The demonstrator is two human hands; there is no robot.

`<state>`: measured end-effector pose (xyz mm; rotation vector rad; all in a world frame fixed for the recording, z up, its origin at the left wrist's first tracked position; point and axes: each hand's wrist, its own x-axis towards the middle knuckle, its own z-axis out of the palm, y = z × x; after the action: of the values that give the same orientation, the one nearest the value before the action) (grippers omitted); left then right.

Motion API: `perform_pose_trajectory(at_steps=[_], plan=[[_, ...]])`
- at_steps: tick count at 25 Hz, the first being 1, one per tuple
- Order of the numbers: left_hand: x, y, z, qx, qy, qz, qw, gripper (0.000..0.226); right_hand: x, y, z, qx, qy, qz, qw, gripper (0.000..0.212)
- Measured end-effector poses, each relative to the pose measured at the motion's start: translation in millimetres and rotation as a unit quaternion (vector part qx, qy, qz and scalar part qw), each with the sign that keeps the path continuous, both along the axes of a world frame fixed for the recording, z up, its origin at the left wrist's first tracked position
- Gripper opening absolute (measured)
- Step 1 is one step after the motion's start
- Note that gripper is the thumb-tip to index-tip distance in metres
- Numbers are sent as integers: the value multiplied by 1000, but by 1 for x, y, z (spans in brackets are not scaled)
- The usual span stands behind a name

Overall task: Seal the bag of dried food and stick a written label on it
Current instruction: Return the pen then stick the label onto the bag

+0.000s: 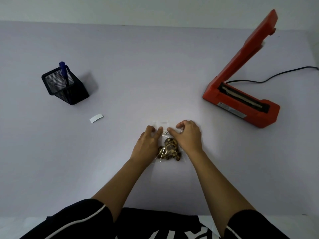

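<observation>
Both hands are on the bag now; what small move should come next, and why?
Likely smooth the label flat onto the bag: left hand and right hand hold the bag, thumbs at the label's ends, and a white strip lies aside.

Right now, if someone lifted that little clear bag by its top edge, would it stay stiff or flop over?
Probably flop: the bag is thin clear film, creased around its contents. The dried pieces bunch at the near end, so that end would likely sag. It looks light, and the glossy film may be slippery.
</observation>
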<state>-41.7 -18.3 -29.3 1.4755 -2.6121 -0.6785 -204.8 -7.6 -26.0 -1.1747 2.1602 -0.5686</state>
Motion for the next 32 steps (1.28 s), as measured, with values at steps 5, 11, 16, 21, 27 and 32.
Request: perform_pose_trajectory(at_steps=[5, 11, 16, 21, 27, 32], plan=[[-4, 3, 2, 34, 20, 62, 997, 56, 2, 2, 1, -14, 8, -5, 1000, 27], [-2, 6, 16, 118, 85, 299, 943, 38, -8, 13, 12, -9, -183, -68, 981, 43], [-11, 3, 17, 199, 130, 362, 901, 48, -8, 23, 3, -24, -262, -132, 956, 48], [-12, -12, 15, 252, 133, 371, 884, 43, -11, 15, -1, -18, -281, -103, 954, 35], [-9, -30, 18, 256, 165, 323, 896, 17, -9, 4, -1, -2, -315, -117, 942, 21], [7, -46, 19, 343, 191, 301, 869, 16, -1, -6, 8, 6, -337, -116, 934, 9]])
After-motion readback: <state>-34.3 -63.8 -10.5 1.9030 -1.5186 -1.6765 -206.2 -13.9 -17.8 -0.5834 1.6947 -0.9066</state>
